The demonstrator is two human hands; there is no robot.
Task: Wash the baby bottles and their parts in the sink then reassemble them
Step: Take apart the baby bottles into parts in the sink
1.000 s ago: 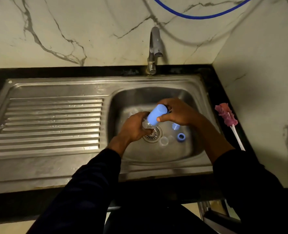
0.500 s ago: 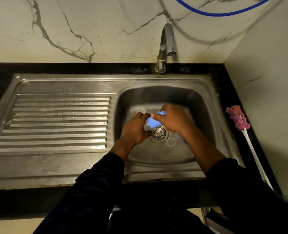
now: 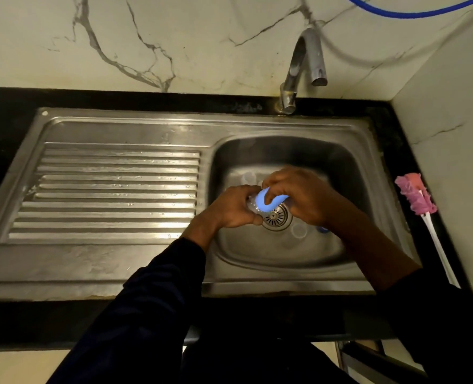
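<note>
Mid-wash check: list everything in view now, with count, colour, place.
Sink: 1, steel, in black counter.
Tap: 1, steel, behind basin.
Hose: 1, blue, top of wall.
Brush: 1, pink head, counter right of sink.
Bottle: 1, clear, over drain.
Cap: 1, blue, at bottle's top.
Clear part: 1, basin floor by drain.
Blue part: 1, basin floor, partly hidden.
Left hand: 1, grips bottle.
Right hand: 1, grips cap.

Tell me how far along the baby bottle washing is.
Early, by the look of it. Done: no finished bottle shows. In hand: over the sink, the left hand grips a clear bottle and the right hand grips its blue cap. Left: a clear part and a blue part lie loose by the drain, the pink brush rests on the counter, and no water shows at the tap.
</note>
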